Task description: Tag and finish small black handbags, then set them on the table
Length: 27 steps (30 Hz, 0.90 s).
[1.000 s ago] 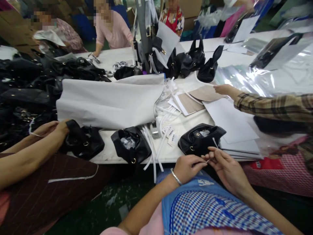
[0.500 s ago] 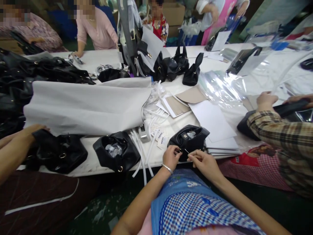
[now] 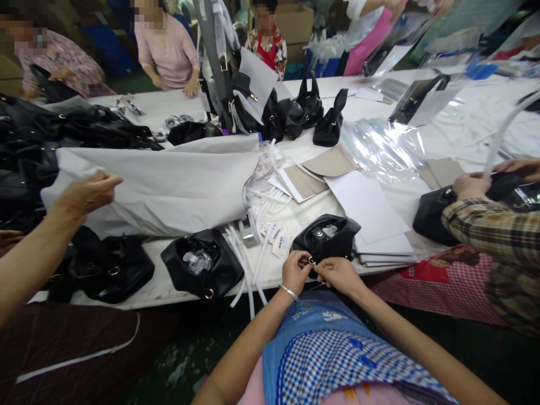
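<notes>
White table [image 3: 169, 269] spans the view, a black bag [image 3: 324, 236] at its near edge in front of you, white sheets just right of it. Your left hand [image 3: 296, 272], fingers nearly closed, pinches the bag's small gold ring [image 3: 312, 260]; your right hand [image 3: 338, 274], fingertips drawn together, meets the ring, anything finer between them too small to tell.
</notes>
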{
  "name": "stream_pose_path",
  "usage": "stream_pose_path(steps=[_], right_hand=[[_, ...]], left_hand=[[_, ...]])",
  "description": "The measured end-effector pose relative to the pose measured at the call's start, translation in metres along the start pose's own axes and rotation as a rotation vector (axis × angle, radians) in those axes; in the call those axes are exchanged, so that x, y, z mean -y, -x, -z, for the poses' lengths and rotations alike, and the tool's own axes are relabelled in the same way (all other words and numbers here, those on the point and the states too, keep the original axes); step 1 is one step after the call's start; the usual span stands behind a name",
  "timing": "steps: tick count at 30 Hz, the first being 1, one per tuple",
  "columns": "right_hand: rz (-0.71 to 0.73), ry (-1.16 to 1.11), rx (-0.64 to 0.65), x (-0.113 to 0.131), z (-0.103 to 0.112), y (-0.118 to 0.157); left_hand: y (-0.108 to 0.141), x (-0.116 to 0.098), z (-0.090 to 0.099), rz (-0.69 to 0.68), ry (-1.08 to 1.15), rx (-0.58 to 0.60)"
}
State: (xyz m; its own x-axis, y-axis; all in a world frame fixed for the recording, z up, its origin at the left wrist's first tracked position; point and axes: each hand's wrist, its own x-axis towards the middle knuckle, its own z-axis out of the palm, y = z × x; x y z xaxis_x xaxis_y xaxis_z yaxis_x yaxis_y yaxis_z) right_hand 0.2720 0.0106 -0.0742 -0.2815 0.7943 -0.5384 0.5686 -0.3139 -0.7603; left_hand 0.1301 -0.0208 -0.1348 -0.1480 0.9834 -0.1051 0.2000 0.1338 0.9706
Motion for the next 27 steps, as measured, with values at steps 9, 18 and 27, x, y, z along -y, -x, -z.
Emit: stream_pose_path(steps=[9, 18, 27], right_hand=[[-0.111, -0.338, 0.009, -0.017, -0.009, -0.016], [0.21, -0.043, 0.144, -0.036, 0.006, 0.006], [0.157, -0.308, 0.209, -0.072, 0.002, 0.014]], left_hand=[[0.0, 0.003, -0.001, -0.048, -0.138, -0.116], [0.019, 0.003, 0.026, 0.132, 0.041, 0.052], [0.034, 0.007, 0.019, 0.301, 0.247, 0.346]])
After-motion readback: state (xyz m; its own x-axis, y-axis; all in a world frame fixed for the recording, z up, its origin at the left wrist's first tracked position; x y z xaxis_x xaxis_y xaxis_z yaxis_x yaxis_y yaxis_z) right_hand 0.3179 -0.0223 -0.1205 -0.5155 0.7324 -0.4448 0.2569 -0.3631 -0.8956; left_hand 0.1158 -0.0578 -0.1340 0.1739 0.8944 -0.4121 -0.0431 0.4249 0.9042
